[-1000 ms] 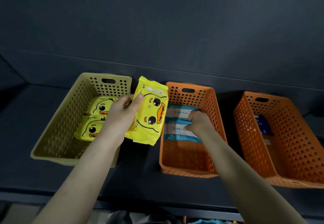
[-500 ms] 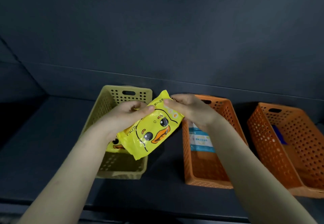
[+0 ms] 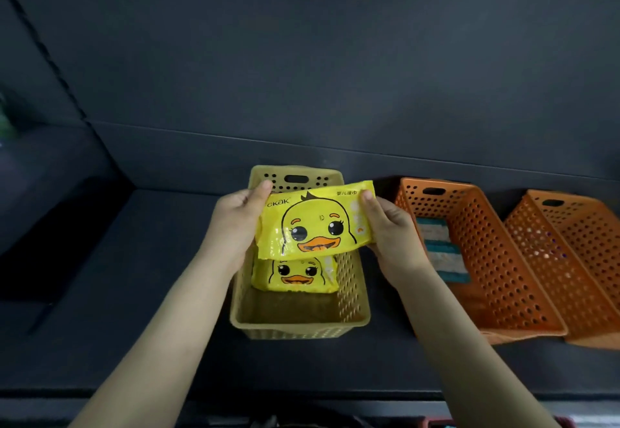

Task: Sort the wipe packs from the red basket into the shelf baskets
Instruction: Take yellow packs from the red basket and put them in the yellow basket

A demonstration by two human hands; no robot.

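A yellow duck wipe pack point(image 3: 315, 221) is held level over the yellow basket point(image 3: 298, 323). My left hand point(image 3: 235, 223) grips its left end and my right hand point(image 3: 391, 229) grips its right end. Under it, inside the yellow basket, lies another duck pack point(image 3: 297, 276), partly hidden by the held one. A white-and-blue wipe pack point(image 3: 443, 253) lies in the middle orange basket point(image 3: 496, 260). The red basket is out of view.
A second orange basket point(image 3: 577, 260) stands at the far right, against the middle one. All three baskets sit on a dark shelf point(image 3: 134, 293) with a dark back wall. The shelf's front edge runs along the bottom of the view.
My right hand left the orange basket and took the duck pack's right end. Both hands turned the pack level and brought it over the yellow basket. The view shifted left.
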